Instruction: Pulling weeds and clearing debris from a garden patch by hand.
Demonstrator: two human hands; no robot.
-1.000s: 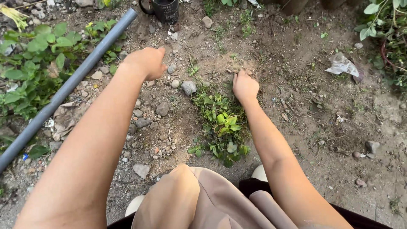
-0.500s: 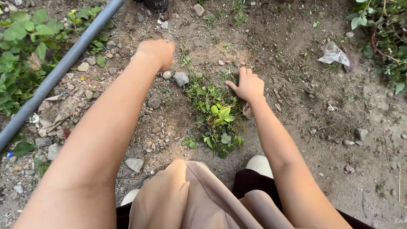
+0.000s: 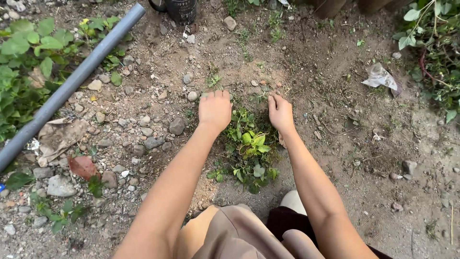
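Note:
A low clump of green weeds [image 3: 249, 146] grows in bare, stony soil in front of my knees. My left hand [image 3: 215, 109] lies palm down on the left upper edge of the clump, fingers together, over a grey stone. My right hand [image 3: 280, 111] rests palm down on the clump's right upper edge, fingers pointing away from me. Whether either hand grips any stems is hidden under the palms.
A grey pipe [image 3: 67, 88] runs diagonally at the left beside leafy plants [image 3: 26, 57]. Loose stones [image 3: 143, 129] lie left of the weeds. A black pot [image 3: 181, 9] stands at the top, crumpled litter [image 3: 381, 76] and more plants [image 3: 431, 43] at the right.
My left hand has come back and down from above the stones onto the left side of the weed clump. My right hand has stayed at the clump's right edge.

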